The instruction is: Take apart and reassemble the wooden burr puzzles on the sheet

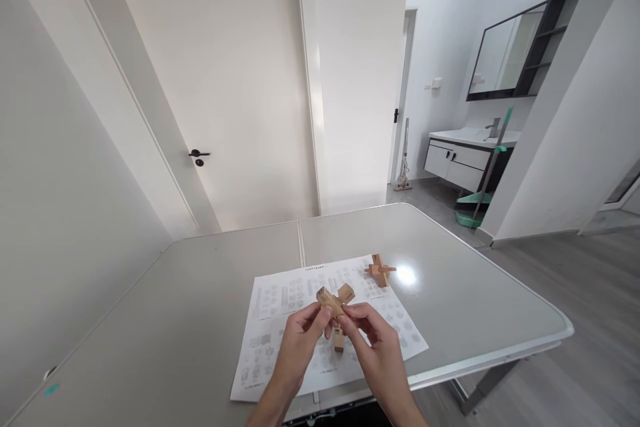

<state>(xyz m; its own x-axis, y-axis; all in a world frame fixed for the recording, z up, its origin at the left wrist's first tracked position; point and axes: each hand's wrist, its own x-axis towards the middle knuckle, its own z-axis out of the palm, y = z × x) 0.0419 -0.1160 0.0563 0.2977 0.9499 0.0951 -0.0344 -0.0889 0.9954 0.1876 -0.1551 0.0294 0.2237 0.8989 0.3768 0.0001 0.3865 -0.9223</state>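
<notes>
Between my two hands I hold several light wooden puzzle pieces [331, 301] that cross one another above a printed sheet. My left hand [305, 330] pinches them from the left with thumb and fingers. From the right, my right hand [367, 330] grips the same pieces, its thumb near the middle. Below the fingers a small wooden block [339, 340] shows; whether it joins the held pieces or lies on the paper I cannot tell. A brown assembled wooden cross puzzle [380, 270] lies at the sheet's upper right corner.
The white sheet [273, 340], printed with small diagrams, lies on a grey folding table [190, 320]. Beyond the table are a white door [250, 80] and, at right, a washbasin cabinet [457, 160]. A mop [405, 160] and green dustpan [469, 219] stand on the floor.
</notes>
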